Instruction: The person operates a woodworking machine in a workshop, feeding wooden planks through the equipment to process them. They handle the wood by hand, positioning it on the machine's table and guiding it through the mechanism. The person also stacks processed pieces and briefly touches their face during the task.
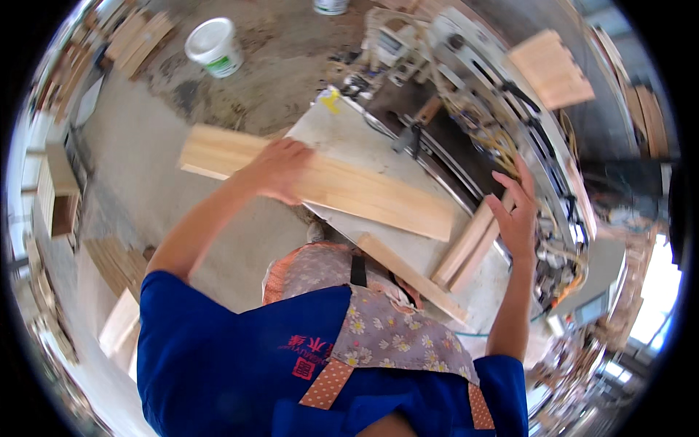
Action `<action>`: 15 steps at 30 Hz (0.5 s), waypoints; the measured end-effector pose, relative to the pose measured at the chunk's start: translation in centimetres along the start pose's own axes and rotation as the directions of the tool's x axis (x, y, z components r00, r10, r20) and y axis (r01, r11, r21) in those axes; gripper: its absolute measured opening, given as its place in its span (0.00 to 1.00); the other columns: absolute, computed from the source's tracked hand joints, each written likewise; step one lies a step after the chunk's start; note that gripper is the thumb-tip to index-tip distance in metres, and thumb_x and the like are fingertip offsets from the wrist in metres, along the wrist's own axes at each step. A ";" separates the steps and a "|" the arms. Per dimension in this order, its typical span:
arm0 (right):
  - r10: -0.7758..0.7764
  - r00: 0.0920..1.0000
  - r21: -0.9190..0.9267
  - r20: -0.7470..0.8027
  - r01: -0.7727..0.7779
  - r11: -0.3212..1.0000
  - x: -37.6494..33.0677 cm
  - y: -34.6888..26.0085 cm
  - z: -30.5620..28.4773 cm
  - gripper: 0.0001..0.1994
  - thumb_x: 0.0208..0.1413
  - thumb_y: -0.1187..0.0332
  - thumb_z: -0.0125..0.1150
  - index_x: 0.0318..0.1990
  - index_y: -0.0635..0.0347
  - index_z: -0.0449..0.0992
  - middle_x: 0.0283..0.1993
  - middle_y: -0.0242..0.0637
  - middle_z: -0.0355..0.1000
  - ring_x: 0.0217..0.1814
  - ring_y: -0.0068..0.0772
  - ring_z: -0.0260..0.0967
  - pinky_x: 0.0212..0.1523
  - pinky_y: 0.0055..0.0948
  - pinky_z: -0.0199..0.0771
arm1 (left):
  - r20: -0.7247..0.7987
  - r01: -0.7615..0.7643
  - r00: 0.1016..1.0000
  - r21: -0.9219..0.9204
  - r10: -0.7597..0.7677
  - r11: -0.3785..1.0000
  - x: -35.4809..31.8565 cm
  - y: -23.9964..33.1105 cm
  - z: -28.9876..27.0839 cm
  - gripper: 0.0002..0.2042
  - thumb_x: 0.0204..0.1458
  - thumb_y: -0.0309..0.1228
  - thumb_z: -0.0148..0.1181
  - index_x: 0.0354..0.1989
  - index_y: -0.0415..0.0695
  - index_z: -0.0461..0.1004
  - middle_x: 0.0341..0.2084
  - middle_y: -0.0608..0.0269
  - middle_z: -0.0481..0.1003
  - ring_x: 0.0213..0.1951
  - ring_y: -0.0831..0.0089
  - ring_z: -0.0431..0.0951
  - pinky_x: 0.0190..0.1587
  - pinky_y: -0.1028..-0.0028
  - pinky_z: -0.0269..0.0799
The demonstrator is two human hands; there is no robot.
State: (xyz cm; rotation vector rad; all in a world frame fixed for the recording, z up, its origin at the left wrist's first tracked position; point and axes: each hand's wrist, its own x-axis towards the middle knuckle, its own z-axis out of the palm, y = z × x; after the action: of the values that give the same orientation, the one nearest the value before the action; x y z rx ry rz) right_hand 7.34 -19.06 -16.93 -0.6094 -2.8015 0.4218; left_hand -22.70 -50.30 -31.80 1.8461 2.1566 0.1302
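A long pale wooden board (378, 194) lies slantwise over the light worktable (349, 142), its left end sticking out past the table edge. My left hand (280, 169) is closed over it left of its middle, fingers across the top. On the right, my right hand (517, 218) has its fingers stretched and apart, by the upper end of two wooden strips (470, 247). Whether it touches them I cannot tell. A narrower wooden strip (411, 278) lies at the near side of the table, close to my apron.
Behind the table stands a machine (466, 87) with a dark bed, a clamp (415, 138) and yellowish hoses. A jointed panel (551, 69) rests beyond it. A white bucket (214, 47) stands on the floor, with stacked wood (138, 40) at far left and an open box (58, 191) at left.
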 end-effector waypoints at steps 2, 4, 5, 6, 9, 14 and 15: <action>0.221 0.975 0.334 -0.009 -0.206 0.920 -3.2 1.2 -0.2 0.20 0.46 0.73 0.62 0.50 0.61 0.74 0.62 0.41 0.63 0.62 0.35 0.62 0.62 0.32 0.59 | 0.084 0.033 0.996 -0.124 -0.023 0.992 -1.7 -0.3 -1.7 0.42 0.30 0.46 0.71 0.56 0.38 0.63 0.51 0.49 0.65 0.56 0.55 0.63 0.59 0.62 0.57; 0.416 0.906 0.704 0.079 -0.346 0.621 -6.0 3.0 0.8 0.18 0.50 0.74 0.59 0.50 0.63 0.73 0.55 0.38 0.69 0.57 0.29 0.66 0.58 0.29 0.64 | 0.246 0.201 0.961 -0.290 -0.130 0.936 -3.3 -0.7 -2.2 0.40 0.33 0.45 0.70 0.56 0.37 0.65 0.49 0.51 0.68 0.52 0.59 0.68 0.56 0.66 0.62; 0.435 0.892 0.738 0.124 -0.376 0.561 -7.1 3.1 1.0 0.16 0.53 0.74 0.56 0.50 0.65 0.73 0.48 0.35 0.73 0.52 0.25 0.69 0.54 0.26 0.67 | 0.416 0.384 0.894 -0.520 -0.166 0.763 -3.7 -0.3 -2.8 0.37 0.36 0.44 0.68 0.56 0.37 0.65 0.47 0.53 0.70 0.49 0.63 0.70 0.53 0.67 0.64; 0.462 0.857 0.826 0.227 -0.420 0.374 -7.9 2.9 1.3 0.16 0.54 0.70 0.55 0.50 0.63 0.73 0.45 0.35 0.74 0.49 0.25 0.71 0.51 0.26 0.69 | 0.584 0.571 0.797 -0.649 -0.152 0.502 -4.4 0.4 -3.3 0.35 0.39 0.43 0.66 0.56 0.36 0.66 0.46 0.55 0.72 0.46 0.66 0.72 0.51 0.69 0.65; 0.297 0.784 0.768 0.545 -0.609 0.198 -10.9 3.5 4.6 0.19 0.59 0.59 0.53 0.50 0.64 0.72 0.50 0.41 0.73 0.51 0.31 0.71 0.52 0.32 0.72 | 0.715 0.667 0.699 -0.654 0.006 0.357 -6.6 0.8 0.7 0.34 0.44 0.53 0.59 0.57 0.43 0.68 0.45 0.60 0.74 0.45 0.70 0.72 0.48 0.68 0.67; 0.070 0.698 0.695 0.713 -0.716 0.058 -12.1 -1.6 10.7 0.31 0.59 0.50 0.52 0.63 0.63 0.58 0.57 0.46 0.67 0.54 0.38 0.70 0.54 0.35 0.70 | 0.735 0.733 0.676 -0.665 -0.050 0.141 -6.8 7.0 1.7 0.37 0.42 0.56 0.59 0.57 0.42 0.66 0.48 0.56 0.71 0.48 0.68 0.70 0.52 0.69 0.64; 0.074 0.705 0.708 0.706 -0.706 -0.020 -11.8 -2.4 11.7 0.32 0.59 0.49 0.52 0.63 0.63 0.57 0.58 0.47 0.66 0.54 0.38 0.70 0.54 0.36 0.70 | 0.686 0.676 0.727 -0.722 0.029 0.148 -5.7 8.4 1.8 0.37 0.41 0.55 0.60 0.56 0.40 0.66 0.49 0.55 0.71 0.49 0.67 0.70 0.53 0.69 0.64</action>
State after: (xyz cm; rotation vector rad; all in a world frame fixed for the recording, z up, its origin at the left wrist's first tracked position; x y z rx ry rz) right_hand 13.41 -28.95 -29.01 -1.0076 -1.6472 2.6320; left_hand -13.48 -54.69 -30.38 0.4385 1.3317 0.5963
